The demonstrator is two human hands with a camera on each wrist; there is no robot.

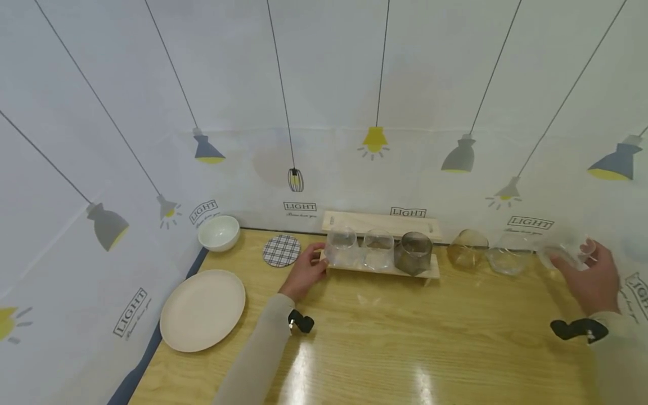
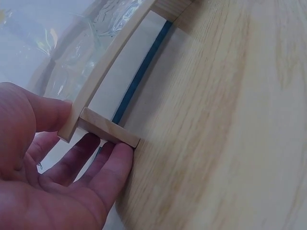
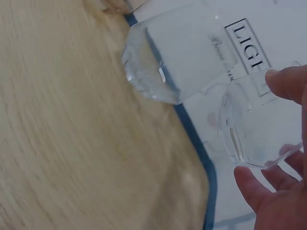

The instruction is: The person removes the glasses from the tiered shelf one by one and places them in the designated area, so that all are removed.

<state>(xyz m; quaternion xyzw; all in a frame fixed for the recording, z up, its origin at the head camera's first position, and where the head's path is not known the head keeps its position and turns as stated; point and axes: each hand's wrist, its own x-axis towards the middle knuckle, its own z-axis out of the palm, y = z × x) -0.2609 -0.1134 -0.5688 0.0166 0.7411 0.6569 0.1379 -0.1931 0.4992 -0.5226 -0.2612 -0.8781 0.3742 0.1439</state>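
My left hand (image 1: 306, 271) grips the left end of a small wooden rack (image 1: 374, 271). In the left wrist view, the thumb lies on the edge of the top slat (image 2: 108, 60) and fingers reach under it to a short wooden leg (image 2: 108, 127). Two clear glasses and a smoky grey glass (image 1: 413, 253) stand in a row on the rack. At the far right, my right hand (image 1: 593, 281) holds a clear faceted glass (image 3: 261, 120) between thumb and fingers, tilted. Left of it stand another clear glass (image 1: 508, 256) and an amber glass (image 1: 467, 250).
A pale wooden board (image 1: 379, 224) sits behind the row of glasses, against the wall covering. Left of the rack are a checked round coaster (image 1: 281, 251), a white bowl (image 1: 219, 233) and a large beige plate (image 1: 202, 311). Wall covering borders the wooden table (image 1: 395, 343) at back and sides.
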